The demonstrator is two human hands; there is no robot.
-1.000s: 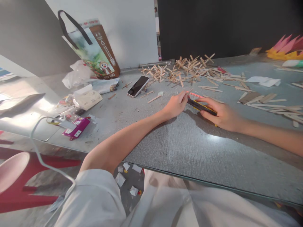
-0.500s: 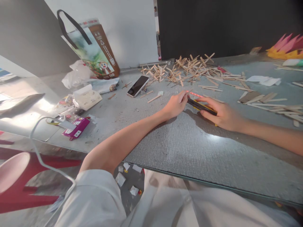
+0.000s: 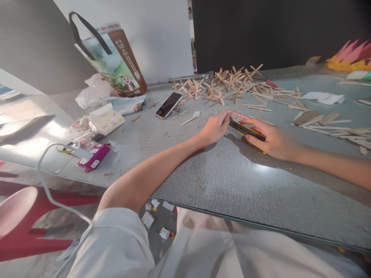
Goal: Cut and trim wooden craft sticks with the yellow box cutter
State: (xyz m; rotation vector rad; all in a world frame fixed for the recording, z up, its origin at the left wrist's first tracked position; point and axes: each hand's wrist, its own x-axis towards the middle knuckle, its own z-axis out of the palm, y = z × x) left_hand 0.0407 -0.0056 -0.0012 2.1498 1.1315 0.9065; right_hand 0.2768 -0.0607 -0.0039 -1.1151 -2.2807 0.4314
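Note:
My left hand [image 3: 216, 128] rests on the grey table with its fingers pinched together. The tip of a thin wooden stick [image 3: 231, 111] pokes out between the thumb and forefinger; the rest of it is hidden. In my right hand [image 3: 275, 142] lies a black and yellow utility knife [image 3: 249, 131], gripped along its handle and pointing left. Its front end meets my left fingertips, and the blade cannot be made out. Just behind the knife is a narrow pinkish-red strip [image 3: 240, 115] with pale marks.
Crossed wooden sticks [image 3: 226, 87] are heaped at the back, with more loose sticks [image 3: 333, 125] at the right. A phone [image 3: 169, 105], a carrier bag [image 3: 121, 65], a purple packet [image 3: 93, 157] and a white cable [image 3: 43, 177] are on the left. Pink-yellow paper petals [image 3: 349, 60] stand far right.

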